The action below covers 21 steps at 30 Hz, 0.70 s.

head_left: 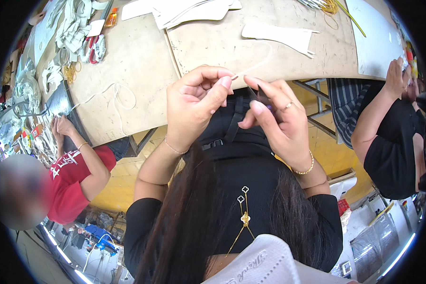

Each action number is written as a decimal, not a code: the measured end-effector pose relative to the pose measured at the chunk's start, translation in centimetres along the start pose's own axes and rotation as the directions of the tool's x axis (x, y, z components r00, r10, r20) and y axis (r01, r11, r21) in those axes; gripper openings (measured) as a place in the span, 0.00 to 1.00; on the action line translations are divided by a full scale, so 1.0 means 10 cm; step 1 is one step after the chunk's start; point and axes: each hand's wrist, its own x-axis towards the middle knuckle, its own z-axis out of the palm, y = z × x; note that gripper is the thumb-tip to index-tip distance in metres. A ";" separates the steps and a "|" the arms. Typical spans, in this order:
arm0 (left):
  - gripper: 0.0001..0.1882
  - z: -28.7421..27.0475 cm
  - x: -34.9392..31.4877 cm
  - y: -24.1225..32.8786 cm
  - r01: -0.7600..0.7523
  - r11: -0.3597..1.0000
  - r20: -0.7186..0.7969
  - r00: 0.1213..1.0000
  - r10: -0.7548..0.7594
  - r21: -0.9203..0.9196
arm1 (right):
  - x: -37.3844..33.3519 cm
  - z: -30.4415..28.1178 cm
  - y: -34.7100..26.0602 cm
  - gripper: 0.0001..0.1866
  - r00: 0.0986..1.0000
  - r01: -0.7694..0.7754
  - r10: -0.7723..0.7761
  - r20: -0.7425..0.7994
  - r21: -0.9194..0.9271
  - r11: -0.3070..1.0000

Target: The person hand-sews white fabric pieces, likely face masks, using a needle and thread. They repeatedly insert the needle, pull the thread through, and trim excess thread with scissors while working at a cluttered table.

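Note:
My left hand [196, 102] is closed, thumb against forefinger, on the end of a thin white cord [258, 64]. From the pinch the cord curves away over the table in a loose arc. A small dark pair of thread snips [259, 96] sits in my right hand [284, 113], its pointed tips near the thumb and forefinger; the palm side is partly hidden. Both hands are held up close together at the near table edge, with a small gap between the snips and the cord end.
On the worn table [203, 52] lie white cut pieces [279, 38], a pile of pale strips [75, 23], red-handled scissors [88, 49] and an orange bottle [111, 17]. A co-worker in red [80, 175] handles white cord at left; another in black [388, 151] sits at right.

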 end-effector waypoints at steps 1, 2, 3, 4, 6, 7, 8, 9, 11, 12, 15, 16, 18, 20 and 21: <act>0.08 0.02 -0.01 0.00 -0.021 1.000 -0.001 1.000 0.021 -0.011 | 0.03 0.03 0.02 0.21 0.999 0.037 -0.037 -0.018 0.008 0.999; 0.07 0.04 -0.02 0.01 -0.050 0.997 0.001 0.999 0.050 -0.057 | 0.05 0.05 0.02 0.21 0.999 0.037 -0.037 -0.022 0.016 0.999; 0.07 0.06 -0.02 0.00 -0.076 0.997 -0.001 0.997 0.076 -0.021 | 0.06 0.05 0.02 0.21 0.999 0.037 -0.036 -0.024 0.025 0.999; 0.07 0.08 -0.02 0.00 -0.110 0.994 0.001 0.994 0.111 -0.018 | 0.07 0.06 0.01 0.21 0.999 0.038 -0.038 -0.024 0.040 0.998; 0.07 0.09 -0.04 -0.01 -0.160 0.987 -0.003 0.987 0.160 0.005 | 0.08 0.05 -0.01 0.21 0.999 0.033 -0.033 -0.007 0.052 0.998; 0.07 0.09 -0.05 -0.01 -0.174 0.984 -0.009 0.985 0.175 0.027 | 0.09 0.05 -0.01 0.21 0.999 0.033 -0.033 0.002 0.069 0.997; 0.06 0.09 -0.06 -0.01 -0.188 0.981 -0.015 0.982 0.189 0.049 | 0.09 0.06 -0.02 0.21 0.999 0.032 -0.032 0.004 0.068 0.997; 0.06 0.08 -0.05 -0.01 -0.206 0.975 -0.017 0.978 0.208 0.084 | 0.10 0.06 -0.02 0.21 0.999 0.034 -0.034 0.005 0.074 0.997; 0.06 0.07 -0.04 -0.02 -0.228 0.963 -0.022 0.972 0.233 0.147 | 0.10 0.07 -0.02 0.21 0.999 0.031 -0.031 0.004 0.087 0.996; 0.06 0.07 -0.04 -0.03 -0.258 0.947 -0.016 0.964 0.266 0.189 | 0.10 0.08 -0.02 0.21 1.000 0.026 -0.027 0.000 0.094 0.995; 0.06 0.08 -0.03 -0.06 -0.300 0.921 -0.017 0.949 0.314 0.249 | 0.10 0.08 -0.03 0.21 1.000 0.013 -0.013 -0.003 0.101 0.995; 0.06 0.09 -0.03 -0.07 -0.304 0.923 -0.026 0.948 0.319 0.236 | 0.09 0.08 -0.04 0.20 1.000 0.009 -0.008 -0.002 0.101 0.995; 0.07 0.08 -0.03 -0.07 -0.323 0.906 -0.024 0.939 0.342 0.273 | 0.09 0.06 -0.05 0.20 1.000 -0.003 0.003 0.001 0.104 0.995; 0.07 0.07 -0.02 -0.07 -0.356 0.858 -0.002 0.924 0.383 0.370 | 0.09 0.05 -0.06 0.20 1.000 -0.016 0.015 0.010 0.116 0.993; 0.08 0.07 -0.03 -0.06 -0.362 0.838 0.009 0.920 0.393 0.409 | 0.09 0.04 -0.07 0.20 1.000 -0.023 0.021 0.016 0.126 0.992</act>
